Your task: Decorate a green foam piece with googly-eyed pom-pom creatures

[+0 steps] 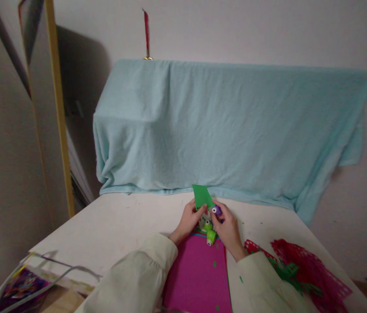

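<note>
My left hand (189,218) pinches a green sheet (203,195) between thumb and fingers, holding it up above the table. Closed around a small purple craft punch (216,210) with a white round button, my right hand (228,228) is at the sheet's lower right edge. Whether the sheet sits inside the punch's slot I cannot tell. Lime green craft punches (211,237) lie just below my hands, at the top edge of a magenta sheet (196,274). Small green cut-out bits are scattered on the magenta sheet.
Red and green sheets full of punched holes (303,269) are heaped at the right. A bag with grey handles (17,287) stands at the front left. Behind the white table (131,221), a light blue cloth (229,130) drapes over something large.
</note>
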`<state>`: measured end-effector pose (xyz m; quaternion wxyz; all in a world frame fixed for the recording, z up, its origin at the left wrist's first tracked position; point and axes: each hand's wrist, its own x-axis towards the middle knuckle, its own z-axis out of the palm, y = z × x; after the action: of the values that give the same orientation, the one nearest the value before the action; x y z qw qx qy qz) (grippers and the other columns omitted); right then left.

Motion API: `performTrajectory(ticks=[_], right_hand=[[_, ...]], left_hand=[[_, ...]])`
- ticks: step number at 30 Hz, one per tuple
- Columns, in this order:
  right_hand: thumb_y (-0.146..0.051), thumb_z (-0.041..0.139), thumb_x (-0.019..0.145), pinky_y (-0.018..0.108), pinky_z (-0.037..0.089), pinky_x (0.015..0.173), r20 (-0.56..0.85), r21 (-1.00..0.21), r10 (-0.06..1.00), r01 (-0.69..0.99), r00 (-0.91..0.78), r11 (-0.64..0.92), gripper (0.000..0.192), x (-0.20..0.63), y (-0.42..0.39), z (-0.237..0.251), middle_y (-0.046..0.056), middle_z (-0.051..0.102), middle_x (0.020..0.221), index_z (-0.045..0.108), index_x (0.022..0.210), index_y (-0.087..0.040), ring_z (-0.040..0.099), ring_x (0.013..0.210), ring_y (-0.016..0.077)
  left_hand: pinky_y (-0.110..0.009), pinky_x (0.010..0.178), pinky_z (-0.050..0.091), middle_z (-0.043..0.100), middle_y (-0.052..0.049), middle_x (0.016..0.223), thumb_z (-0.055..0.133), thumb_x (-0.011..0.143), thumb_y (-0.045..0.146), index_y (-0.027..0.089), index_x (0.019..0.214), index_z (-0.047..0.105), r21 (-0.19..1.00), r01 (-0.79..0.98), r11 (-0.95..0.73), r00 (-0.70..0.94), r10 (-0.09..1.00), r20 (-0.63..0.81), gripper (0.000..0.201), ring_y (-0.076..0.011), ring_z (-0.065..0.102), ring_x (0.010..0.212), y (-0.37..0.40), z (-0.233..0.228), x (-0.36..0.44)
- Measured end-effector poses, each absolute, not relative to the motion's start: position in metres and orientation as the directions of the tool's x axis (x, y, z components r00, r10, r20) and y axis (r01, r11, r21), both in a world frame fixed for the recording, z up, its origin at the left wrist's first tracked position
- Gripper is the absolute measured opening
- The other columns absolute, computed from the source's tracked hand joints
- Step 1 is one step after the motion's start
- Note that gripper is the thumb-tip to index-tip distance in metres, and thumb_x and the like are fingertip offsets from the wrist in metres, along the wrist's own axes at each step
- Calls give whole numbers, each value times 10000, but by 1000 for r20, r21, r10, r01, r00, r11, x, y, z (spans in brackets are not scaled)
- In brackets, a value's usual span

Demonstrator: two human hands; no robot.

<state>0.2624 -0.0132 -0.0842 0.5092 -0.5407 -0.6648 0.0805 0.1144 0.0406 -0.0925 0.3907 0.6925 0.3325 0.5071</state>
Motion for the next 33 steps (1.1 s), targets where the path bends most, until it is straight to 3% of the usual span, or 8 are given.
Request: performTrajectory(ticks=[15, 27, 33], right_hand=[[-237, 519, 862, 284, 504, 693, 606, -637, 790, 651, 92, 413, 301, 261, -15, -81, 54, 666, 1002, 584, 1156, -212, 627, 744, 172], [-241, 522, 858, 270, 497, 660, 607, -643, 788, 648, 105, 409, 297, 261, -15, -80, 56, 662, 1002, 578, 1148, -207, 616, 701, 158], [-281, 521, 872, 291, 509, 659, 585, -666, 803, 635, 117, 393, 392, 261, -12, -87, 83, 646, 1091, 499, 1258, -214, 623, 692, 167]], left_hand=[[-203, 622, 393, 597, -18, 706, 470, 891, 416, 118, 725, 614, 878, 137, -458, 336, 855, 394, 370, -123, 505, 656, 45, -101, 117], [-212, 627, 413, 643, -40, 738, 434, 903, 480, 114, 781, 647, 880, 175, -442, 324, 870, 372, 441, -142, 544, 675, 46, -103, 119], [-219, 629, 415, 648, -40, 761, 400, 917, 505, 118, 827, 643, 865, 197, -462, 304, 868, 394, 466, -145, 542, 680, 47, -103, 120]])
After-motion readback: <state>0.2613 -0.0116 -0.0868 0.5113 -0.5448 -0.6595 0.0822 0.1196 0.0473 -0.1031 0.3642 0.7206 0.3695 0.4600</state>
